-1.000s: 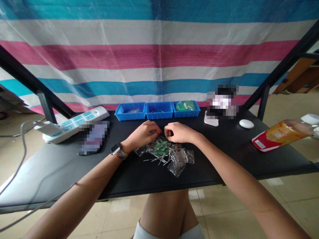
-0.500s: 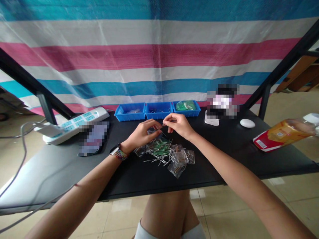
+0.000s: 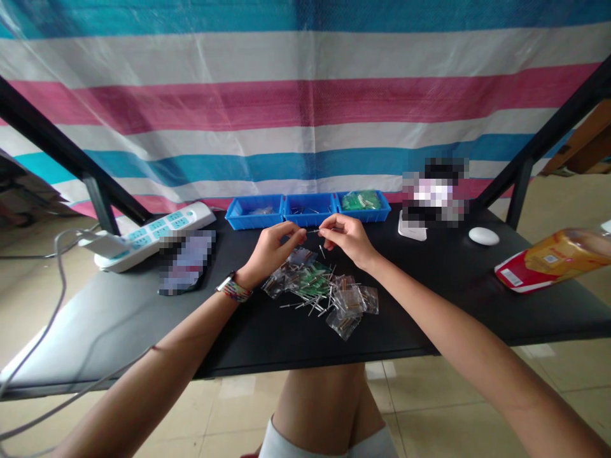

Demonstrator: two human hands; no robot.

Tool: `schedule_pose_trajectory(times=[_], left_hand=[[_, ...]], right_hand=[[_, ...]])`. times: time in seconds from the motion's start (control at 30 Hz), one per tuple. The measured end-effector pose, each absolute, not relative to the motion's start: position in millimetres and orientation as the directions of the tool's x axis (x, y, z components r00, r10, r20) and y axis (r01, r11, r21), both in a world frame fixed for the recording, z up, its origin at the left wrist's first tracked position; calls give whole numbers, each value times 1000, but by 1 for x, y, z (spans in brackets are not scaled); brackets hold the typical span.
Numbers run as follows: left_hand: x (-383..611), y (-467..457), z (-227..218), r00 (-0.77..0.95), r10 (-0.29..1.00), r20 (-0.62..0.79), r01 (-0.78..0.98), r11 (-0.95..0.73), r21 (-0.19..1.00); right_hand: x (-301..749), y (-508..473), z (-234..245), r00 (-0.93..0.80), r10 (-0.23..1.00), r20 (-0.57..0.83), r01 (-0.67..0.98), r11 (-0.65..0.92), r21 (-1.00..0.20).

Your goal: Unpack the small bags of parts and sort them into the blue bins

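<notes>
A thin silver blind rivet spans the small gap between my two hands, above the back of a loose pile. My left hand pinches its left end between thumb and fingers. My right hand is closed at its right end, with fingers curled. Another rivet shows just below my right fingers. In front of both hands lies the pile of silver rivets, mixed with green pieces and small clear bags holding brownish pieces.
Three blue bins stand behind the hands; the right one holds green packets. To the left are a white power strip and a blurred item. A white box, a white mouse and a bottle are to the right.
My hands have moved slightly apart, and the rivet between them is now plainer to see. The whole view has shifted a little.
</notes>
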State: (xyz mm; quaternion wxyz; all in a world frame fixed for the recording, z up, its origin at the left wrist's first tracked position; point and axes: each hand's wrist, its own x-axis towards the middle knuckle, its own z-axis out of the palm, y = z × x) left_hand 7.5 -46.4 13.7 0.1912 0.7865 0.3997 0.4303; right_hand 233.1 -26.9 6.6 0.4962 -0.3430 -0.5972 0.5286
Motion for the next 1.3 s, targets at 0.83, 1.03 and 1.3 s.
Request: schedule_pose_trajectory(times=[0.83,1.03,1.3], left_hand=[[6,-49,18,252,812,527,448,-580,680],[2,-48,18,226,825,517,468,-558,686],[4,-43,10,366,807,464,543,-590,597]], right_hand=[[223,-4,9,-39,927,374,-59,371,-927],[240,14,3,8,869,496,290,472,-832],[246,-9,1,-456,809,372,492,577,-652]])
